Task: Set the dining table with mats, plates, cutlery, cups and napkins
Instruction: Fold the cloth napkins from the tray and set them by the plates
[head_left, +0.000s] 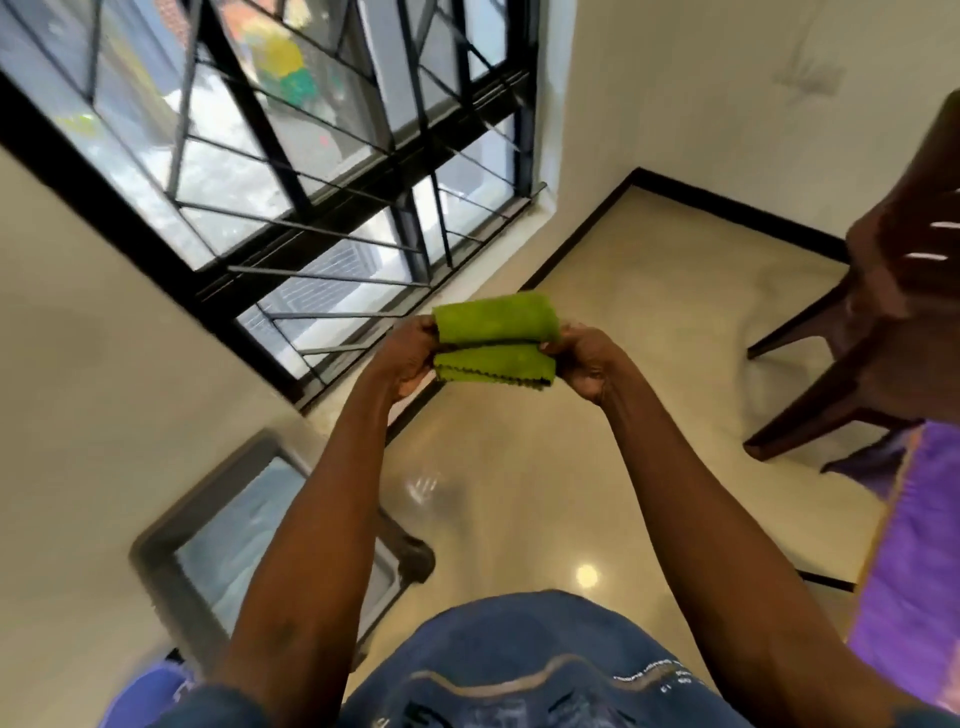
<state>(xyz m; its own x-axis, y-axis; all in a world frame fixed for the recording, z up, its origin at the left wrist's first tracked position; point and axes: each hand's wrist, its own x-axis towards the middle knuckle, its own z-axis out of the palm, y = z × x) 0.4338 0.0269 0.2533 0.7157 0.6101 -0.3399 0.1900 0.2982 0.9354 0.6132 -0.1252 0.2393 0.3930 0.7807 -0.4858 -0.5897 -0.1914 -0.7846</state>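
Arms: both bare from the wrist back to the short sleeves; no watch, ring or band shows on either.
Left hand (408, 358): bare, no glove.
Right hand (587, 364): bare, no glove.
Shirt (519, 670): blue, mottled like washed denim, filling the bottom middle of the view.
Shirt print (493, 680): a pale grey wavy band runs across the chest, with darker shapes below it.
Shirt lettering (649, 675): small white text in short lines to the right of the band, too blurred to read.
Left sleeve (223, 706): short, dark blue, its edge at the bottom of the frame.
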